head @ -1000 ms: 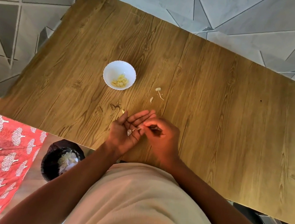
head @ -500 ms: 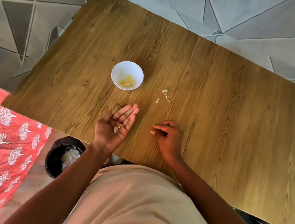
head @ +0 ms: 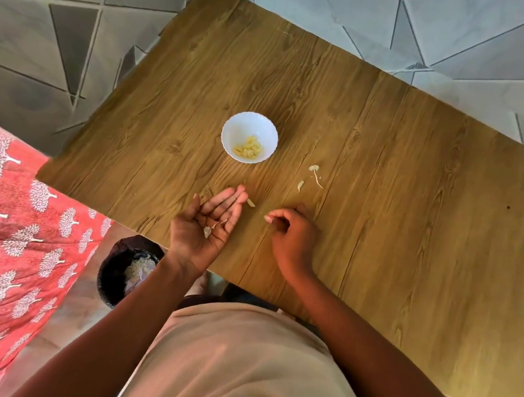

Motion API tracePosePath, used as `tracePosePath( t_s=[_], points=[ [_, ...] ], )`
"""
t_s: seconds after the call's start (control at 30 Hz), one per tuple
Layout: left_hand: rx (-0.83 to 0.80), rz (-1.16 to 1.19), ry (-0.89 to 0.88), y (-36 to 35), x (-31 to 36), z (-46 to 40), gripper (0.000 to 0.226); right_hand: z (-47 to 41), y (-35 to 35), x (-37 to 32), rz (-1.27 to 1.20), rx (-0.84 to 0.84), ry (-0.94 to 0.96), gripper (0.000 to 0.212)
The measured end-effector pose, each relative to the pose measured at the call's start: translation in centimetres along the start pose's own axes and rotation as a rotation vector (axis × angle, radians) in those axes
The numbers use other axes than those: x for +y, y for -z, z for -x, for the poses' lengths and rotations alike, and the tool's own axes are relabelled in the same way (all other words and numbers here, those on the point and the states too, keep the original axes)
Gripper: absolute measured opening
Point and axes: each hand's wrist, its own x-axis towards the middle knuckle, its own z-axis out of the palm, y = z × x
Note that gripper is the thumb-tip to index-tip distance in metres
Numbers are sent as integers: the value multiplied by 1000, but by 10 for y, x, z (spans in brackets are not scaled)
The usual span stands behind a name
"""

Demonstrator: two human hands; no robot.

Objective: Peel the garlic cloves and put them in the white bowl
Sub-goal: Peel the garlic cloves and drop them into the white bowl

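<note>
Left of the white bowl (head: 249, 137), a dark bin (head: 128, 269) sat below the bench (head: 388, 181) edge. Nearer me than the bowl, my left hand (head: 206, 224) lay palm-up, grip apart, cradling garlic skins (head: 207, 231). My right hand (head: 292, 235) had curled fingers; I cannot tell its grip. Peeled cloves (head: 248, 149) filled the bowl.

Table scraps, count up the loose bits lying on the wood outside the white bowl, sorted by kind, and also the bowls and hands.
White bowl: 1
Hands, left hand and right hand: 2
Stalk scrap on the table: 1
Small pale bits on the table, one by the stalk, one at the left fingertips: 2
Total: 6
</note>
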Motion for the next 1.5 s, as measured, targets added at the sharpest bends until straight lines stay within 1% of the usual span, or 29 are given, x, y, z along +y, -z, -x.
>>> tracePosePath(
  t_s=[0.1,0.23,0.37,0.43,0.53,0.6,0.63,0.73,0.83,0.97,1.1,1.2,1.27,1.37,1.43,1.5],
  points=[
    [4,-8,2,-1,9,-3,59,-5,-15,-2,-64,20,-52,14],
    [7,-8,40,2,17,-2,60,-3,-25,0,6,49,-43,13],
    [-4,-52,92,7,22,2,62,-3,-32,5,125,13,81,9],
    [-10,-46,98,7,23,6,63,-5,-31,6,119,-29,90,13],
    [0,-4,69,5,22,17,64,0,-22,0,7,-85,-10,23],
    [-5,35,18,5,21,23,65,7,-19,-11,-81,-121,-21,28],
    [0,56,-7,7,19,27,65,13,-19,-17,-120,-146,4,28],
    [-10,144,-134,18,17,45,66,36,-29,-42,-211,-284,170,27],
    [3,195,-268,34,21,66,62,59,-50,-69,-282,-398,251,29],
    [86,262,-446,73,42,89,53,83,-90,-100,-338,-504,365,23],
    [244,331,-494,149,75,95,56,107,-162,-109,-311,-634,413,27],
    [353,398,-506,222,100,83,64,124,-240,-96,-242,-690,411,19],
    [427,378,-488,287,115,64,67,138,-302,-71,-200,-755,379,13],
    [534,360,-450,386,131,25,69,158,-395,-19,-162,-833,419,8],
    [582,373,-424,455,140,-6,71,168,-460,26,-115,-860,494,15],
    [584,435,-423,520,147,-35,75,172,-521,77,-51,-893,579,21]
  ],
)
